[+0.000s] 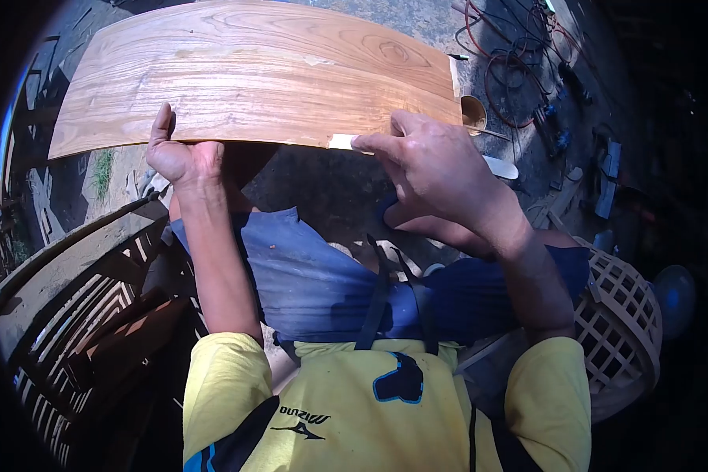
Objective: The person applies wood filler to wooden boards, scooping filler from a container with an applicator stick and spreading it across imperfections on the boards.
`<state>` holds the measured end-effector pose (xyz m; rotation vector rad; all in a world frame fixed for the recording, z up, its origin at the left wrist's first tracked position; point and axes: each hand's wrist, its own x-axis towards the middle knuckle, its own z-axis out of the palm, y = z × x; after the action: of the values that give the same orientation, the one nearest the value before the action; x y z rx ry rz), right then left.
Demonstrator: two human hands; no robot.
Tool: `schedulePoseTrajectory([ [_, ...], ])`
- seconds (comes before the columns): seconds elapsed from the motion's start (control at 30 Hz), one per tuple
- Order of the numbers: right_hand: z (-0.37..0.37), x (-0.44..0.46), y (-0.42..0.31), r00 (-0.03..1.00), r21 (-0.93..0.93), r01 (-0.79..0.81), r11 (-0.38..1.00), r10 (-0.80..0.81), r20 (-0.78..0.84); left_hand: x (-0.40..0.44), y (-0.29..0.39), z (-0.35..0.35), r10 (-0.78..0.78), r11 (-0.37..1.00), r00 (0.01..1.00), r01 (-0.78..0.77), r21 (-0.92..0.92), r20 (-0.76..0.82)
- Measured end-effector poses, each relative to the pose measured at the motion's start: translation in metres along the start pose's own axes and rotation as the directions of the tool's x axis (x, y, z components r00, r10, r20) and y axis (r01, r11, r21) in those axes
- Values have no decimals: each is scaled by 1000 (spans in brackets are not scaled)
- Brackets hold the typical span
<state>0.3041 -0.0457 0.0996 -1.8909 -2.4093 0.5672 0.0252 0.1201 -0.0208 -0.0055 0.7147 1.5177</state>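
A wide wooden board (252, 75) with flowing brown grain spans the upper part of the view, its long near edge toward me. My left hand (185, 157) grips that edge from below, thumb raised above it and fingers hidden under the board. At the near right part of the edge, my right hand (440, 161) is closed in a pinch on a small pale flat piece (342, 141), which touches the board's edge. Its exact kind I cannot make out. Just past the board's right end sits a small round tub (473, 114) with a thin stick beside it.
Red and dark cables (499, 71) lie coiled on the ground at the upper right, with tools near them. A pale oblong piece (501, 167) lies beyond my right hand. Slatted wooden furniture (94, 267) stands at left, and a lattice-patterned wooden seat (617, 315) at right.
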Motion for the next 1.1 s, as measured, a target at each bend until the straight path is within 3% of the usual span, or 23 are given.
schedulePoseTrajectory([
  [0.07,-2,-6,7,999,-10,-10,1000,11,53,-1,0,1,3,1000,1000,-3,10,9],
  [0.17,11,-29,19,999,-23,-33,999,33,9,-3,0,2,15,1000,1000,-14,26,-27],
  [0.33,21,-57,32,990,65,-140,988,140,-1,1,4,-3,-9,1000,999,9,12,36],
  [0.43,5,-61,27,981,127,-192,973,194,-3,-1,0,2,24,1000,1000,-24,9,-4],
  [0.6,1,-15,-5,993,113,-61,992,71,-90,-8,-4,11,97,995,995,-97,-8,-18],
  [0.67,-4,5,-15,992,89,24,996,-12,-128,-6,-3,6,-1,998,1000,2,-70,23],
  [0.83,-17,11,-6,998,-66,27,997,-23,55,-7,-9,4,58,996,996,-52,-79,73],
  [0.97,-17,27,-21,997,42,48,998,-45,-67,-9,-14,4,80,996,992,-74,-58,95],
  [1.1,-9,39,-30,998,14,70,997,-70,-7,-14,-11,7,27,991,980,0,-135,198],
])
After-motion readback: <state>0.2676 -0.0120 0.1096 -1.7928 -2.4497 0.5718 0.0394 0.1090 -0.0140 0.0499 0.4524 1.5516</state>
